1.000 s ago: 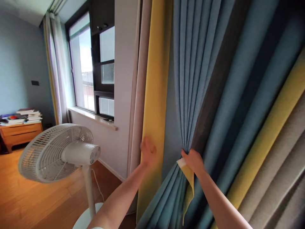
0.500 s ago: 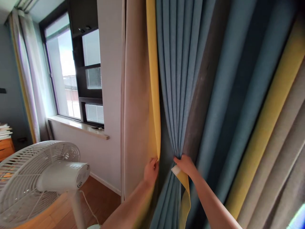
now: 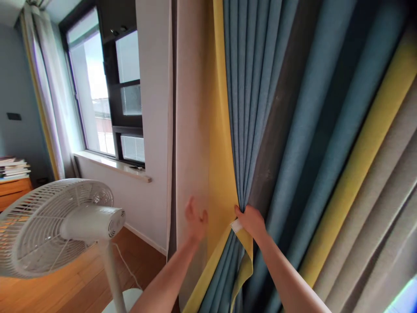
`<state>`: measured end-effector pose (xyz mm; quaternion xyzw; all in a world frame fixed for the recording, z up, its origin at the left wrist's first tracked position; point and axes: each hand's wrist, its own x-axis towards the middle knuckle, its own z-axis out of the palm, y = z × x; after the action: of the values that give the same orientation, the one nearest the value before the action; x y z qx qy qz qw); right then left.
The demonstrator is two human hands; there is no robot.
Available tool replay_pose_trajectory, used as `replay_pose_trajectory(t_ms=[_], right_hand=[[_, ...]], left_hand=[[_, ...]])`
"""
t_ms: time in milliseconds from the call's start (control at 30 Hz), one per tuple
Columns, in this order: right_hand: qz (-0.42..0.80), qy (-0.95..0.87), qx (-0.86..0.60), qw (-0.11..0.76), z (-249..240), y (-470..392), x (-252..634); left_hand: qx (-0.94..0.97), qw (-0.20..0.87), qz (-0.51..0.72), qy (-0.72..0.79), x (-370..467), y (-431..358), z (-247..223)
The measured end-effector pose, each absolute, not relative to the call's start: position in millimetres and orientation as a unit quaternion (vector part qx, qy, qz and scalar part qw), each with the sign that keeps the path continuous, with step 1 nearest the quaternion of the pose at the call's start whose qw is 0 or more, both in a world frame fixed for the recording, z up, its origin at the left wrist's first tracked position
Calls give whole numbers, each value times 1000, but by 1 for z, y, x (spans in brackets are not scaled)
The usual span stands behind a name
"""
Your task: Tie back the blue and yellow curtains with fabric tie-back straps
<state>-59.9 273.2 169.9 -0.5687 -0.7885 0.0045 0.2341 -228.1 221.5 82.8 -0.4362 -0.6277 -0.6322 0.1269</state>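
Observation:
My right hand (image 3: 252,221) is wrapped around the gathered pleats of the blue curtain (image 3: 252,100), pinching them into a narrow waist. Just below that fist hangs a yellow tieback strap (image 3: 246,243), its white end patch (image 3: 236,225) showing. A yellow curtain panel (image 3: 223,169) runs along the left of the pleats and into the same grip. My left hand (image 3: 195,221), slightly blurred, is open with fingers apart and holds nothing. It hovers in front of the beige curtain panel (image 3: 192,108).
At the left stands a white pedestal fan (image 3: 93,224), its cord trailing over the wooden floor (image 3: 73,278). Behind it are a window (image 3: 94,87), a sill (image 3: 110,165) and stacked books (image 3: 14,168). More blue, yellow and taupe curtain folds (image 3: 368,174) hang at the right.
My left hand has let go of the yellow panel's edge and moved left, opening. The yellow panel now meets the gathered pleats at my right hand, which still grips them.

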Motion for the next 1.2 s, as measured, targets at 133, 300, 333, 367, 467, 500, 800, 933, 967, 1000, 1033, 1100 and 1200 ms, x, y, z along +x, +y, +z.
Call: replay_pose_trajectory(t_ms=[133, 300, 333, 367, 467, 500, 800, 933, 967, 1000, 1033, 1100, 1200], right_hand=[[15, -796, -561, 228, 170, 273, -52], [30, -801, -553, 229, 174, 276, -49], [35, -802, -551, 229, 174, 277, -51], [39, -802, -550, 229, 174, 278, -53], [36, -803, -545, 239, 170, 278, -65], [33, -805, -540, 243, 169, 276, -69], [6, -821, -499, 278, 166, 256, -91], [-8, -810, -525, 262, 168, 258, -91], [-7, -807, -532, 256, 168, 259, -90], [-3, -805, -538, 249, 168, 259, -89], [1, -804, -542, 245, 169, 260, -88], [6, -802, -546, 242, 169, 260, -86], [-2, -802, -542, 252, 169, 260, -83]], left_hand=[[-225, 55, -666, -709, -296, 230, 97], [-342, -58, -614, -709, -312, 231, 95], [-350, -44, -606, -713, -303, 229, 92], [-359, -27, -599, -715, -292, 227, 89], [-444, 32, -559, -700, -252, 220, 83], [-479, 41, -553, -681, -239, 218, 82], [-626, 32, -516, -583, -182, 206, 90], [-683, 77, -480, -545, -199, 201, 89], [-655, 111, -491, -563, -210, 200, 89], [-603, 153, -513, -591, -224, 198, 89], [-525, 194, -542, -627, -241, 198, 90], [-324, 238, -605, -687, -278, 199, 91], [-185, 170, -619, -744, -328, 206, 92]])
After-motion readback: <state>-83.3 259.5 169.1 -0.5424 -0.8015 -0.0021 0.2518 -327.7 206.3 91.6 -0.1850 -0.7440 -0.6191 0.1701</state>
